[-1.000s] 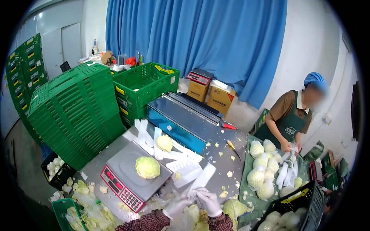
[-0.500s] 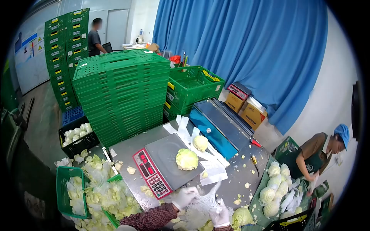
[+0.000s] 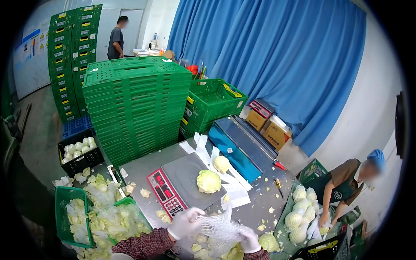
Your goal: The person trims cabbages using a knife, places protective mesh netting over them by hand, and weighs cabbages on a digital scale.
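Both my hands wear white gloves. My left hand [image 3: 185,222] and my right hand [image 3: 248,239] grip opposite ends of a white foam net [image 3: 219,226], which is stretched open between them at the near table edge. Just beyond, a cabbage [image 3: 209,181] rests on the plate of a scale [image 3: 166,193] with red lit digits. A smaller cabbage [image 3: 221,164] lies behind it on white strips [image 3: 201,149]. Right of my right hand sits another cabbage [image 3: 268,242]. Loose leaves are partly visible under the net.
Green crates [image 3: 138,108] are stacked at the left behind the table, a blue-sided machine [image 3: 242,147] at the back. A knife [image 3: 278,186] lies on the right. Netted cabbages [image 3: 299,212] stand near a co-worker [image 3: 342,186]. Leaf waste [image 3: 117,216] fills the lower left; another person [image 3: 116,41] stands behind.
The view has swung left. My hands have moved apart, and the net has gone from bunched to stretched wide. The co-worker's hands have lowered toward the netted cabbages. A standing person has come into view.
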Tool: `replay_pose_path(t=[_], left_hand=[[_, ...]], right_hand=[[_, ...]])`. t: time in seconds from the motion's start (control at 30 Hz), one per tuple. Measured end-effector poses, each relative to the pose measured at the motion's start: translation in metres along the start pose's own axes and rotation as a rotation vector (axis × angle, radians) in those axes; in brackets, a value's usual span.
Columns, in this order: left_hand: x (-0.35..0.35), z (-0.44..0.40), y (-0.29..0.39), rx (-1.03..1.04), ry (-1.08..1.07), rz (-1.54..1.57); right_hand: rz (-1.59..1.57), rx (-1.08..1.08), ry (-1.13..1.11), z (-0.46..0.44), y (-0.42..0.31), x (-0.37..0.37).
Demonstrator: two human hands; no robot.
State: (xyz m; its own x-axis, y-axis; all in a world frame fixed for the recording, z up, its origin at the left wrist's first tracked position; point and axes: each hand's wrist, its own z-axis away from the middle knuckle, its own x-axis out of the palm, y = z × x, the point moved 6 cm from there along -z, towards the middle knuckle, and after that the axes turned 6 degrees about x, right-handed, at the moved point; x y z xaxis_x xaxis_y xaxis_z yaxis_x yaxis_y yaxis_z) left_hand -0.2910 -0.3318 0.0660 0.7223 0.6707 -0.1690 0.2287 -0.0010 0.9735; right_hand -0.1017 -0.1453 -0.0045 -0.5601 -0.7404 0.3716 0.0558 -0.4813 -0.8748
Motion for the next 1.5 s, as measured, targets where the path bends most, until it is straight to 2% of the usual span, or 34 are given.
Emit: replay_pose_path(t=[0.07,0.13,0.17,0.2,0.27,0.3,0.33,0.37,0.4,0.43,0.47,0.53,0.6,0.63,0.67,0.73,0.77,0.8,0.87,0.9,0.93,1.0,1.03,1.07,1.13,1.17,1.2,1.27,1.3,1.33,1.4,1.43,1.47,1.5], left_hand=[[-0.013,-0.006,-0.035,0.103,0.103,0.074],[-0.010,-0.011,-0.066,-0.048,-0.065,0.560],[-0.017,-0.001,-0.050,-0.422,-0.069,0.719],[-0.028,0.000,-0.040,-0.423,-0.075,0.722],[-0.030,0.007,-0.005,0.073,-0.643,0.606],[-0.026,0.007,-0.014,0.273,-0.871,0.309],[-0.026,0.002,-0.005,0.275,-0.872,0.313],[-0.031,-0.008,0.008,0.381,-0.781,-0.112],[-0.038,-0.018,0.016,0.475,-0.665,-0.536],[-0.050,-0.033,0.016,0.552,-0.440,-0.624],[-0.065,-0.049,0.011,0.544,-0.253,-0.589],[-0.083,-0.076,-0.008,0.350,-0.165,-0.717],[-0.080,-0.099,-0.037,0.356,-0.015,-1.009],[-0.074,-0.106,-0.051,0.416,-0.059,-0.931],[-0.067,-0.116,-0.059,0.322,-0.100,-1.012],[-0.049,-0.122,-0.068,0.305,-0.105,-1.007],[-0.040,-0.132,-0.085,0.197,-0.194,-1.003],[-0.034,-0.140,-0.093,0.202,-0.195,-1.006],[-0.019,-0.152,-0.109,0.205,-0.237,-0.930],[-0.010,-0.155,-0.115,0.218,-0.236,-0.964],[0.001,-0.161,-0.128,0.222,-0.243,-0.976],[0.010,-0.177,-0.132,0.334,-0.106,-0.766],[0.015,-0.186,-0.137,0.216,-0.083,-0.633],[0.022,-0.193,-0.131,0.232,-0.108,-0.648],[0.040,-0.207,-0.117,0.208,-0.134,-0.277],[0.054,-0.213,-0.126,0.101,-0.180,-0.190],[0.075,-0.216,-0.119,0.116,-0.227,-0.195],[0.118,-0.211,-0.104,0.030,-0.239,0.238],[0.146,-0.200,-0.069,-0.113,-0.259,0.503],[0.179,-0.192,-0.054,-0.119,-0.337,0.509],[0.242,-0.187,-0.038,-0.213,-0.292,0.796],[0.277,-0.185,-0.045,-0.190,-0.303,0.704],[0.310,-0.176,-0.041,-0.205,-0.370,0.705],[0.338,-0.166,-0.030,-0.076,-0.398,0.483]], right_hand=[[0.135,0.154,-0.193,0.004,0.014,0.029],[0.417,0.218,-0.346,0.012,0.024,0.048],[0.558,0.226,-0.388,0.013,0.025,0.049],[0.741,0.201,-0.402,0.010,0.016,0.047],[1.155,0.158,-0.364,-0.005,-0.008,0.038],[1.409,0.119,-0.357,-0.016,-0.031,0.049],[1.663,0.078,-0.350,-0.028,-0.054,0.059],[2.164,-0.023,-0.328,-0.043,-0.082,0.075],[2.357,-0.385,-0.301,-0.037,-0.107,0.115],[2.350,-0.709,-0.241,-0.039,-0.121,0.139],[2.352,-0.712,-0.238,-0.048,-0.128,0.154],[2.477,-0.733,-0.159,-0.063,-0.135,0.178],[2.487,-0.753,-0.170,-0.088,-0.125,0.181],[2.498,-0.771,-0.185,-0.104,-0.121,0.179],[2.497,-0.778,-0.178,-0.117,-0.120,0.176],[2.384,-0.843,-0.228,-0.141,-0.119,0.170],[2.375,-0.713,-0.270,-0.161,-0.112,0.156],[2.374,-0.715,-0.263,-0.178,-0.107,0.142],[2.180,-0.551,-0.365,-0.206,-0.090,0.110],[1.995,-0.500,-0.381,-0.214,-0.086,0.099],[1.983,-0.505,-0.372,-0.225,-0.074,0.084],[1.430,-0.489,-0.275,-0.242,-0.064,0.058],[1.272,-0.513,-0.250,-0.245,-0.061,0.047],[1.252,-0.520,-0.223,-0.243,-0.060,0.040],[0.429,-0.191,-0.242,-0.234,-0.058,0.013],[0.453,-0.247,-0.214,-0.224,-0.061,-0.002],[0.433,-0.265,-0.170,-0.215,-0.057,-0.022],[-0.111,-0.272,-0.133,-0.193,-0.043,-0.064],[-0.352,-0.324,-0.149,-0.174,-0.045,-0.083],[-0.457,-0.385,-0.180,-0.152,-0.048,-0.104],[-0.394,-0.511,0.060,-0.107,-0.049,-0.144],[-0.402,-0.552,0.132,-0.084,-0.046,-0.171],[-0.309,-0.534,0.374,-0.063,-0.036,-0.201],[-0.217,-0.499,0.597,-0.040,-0.043,-0.215]])
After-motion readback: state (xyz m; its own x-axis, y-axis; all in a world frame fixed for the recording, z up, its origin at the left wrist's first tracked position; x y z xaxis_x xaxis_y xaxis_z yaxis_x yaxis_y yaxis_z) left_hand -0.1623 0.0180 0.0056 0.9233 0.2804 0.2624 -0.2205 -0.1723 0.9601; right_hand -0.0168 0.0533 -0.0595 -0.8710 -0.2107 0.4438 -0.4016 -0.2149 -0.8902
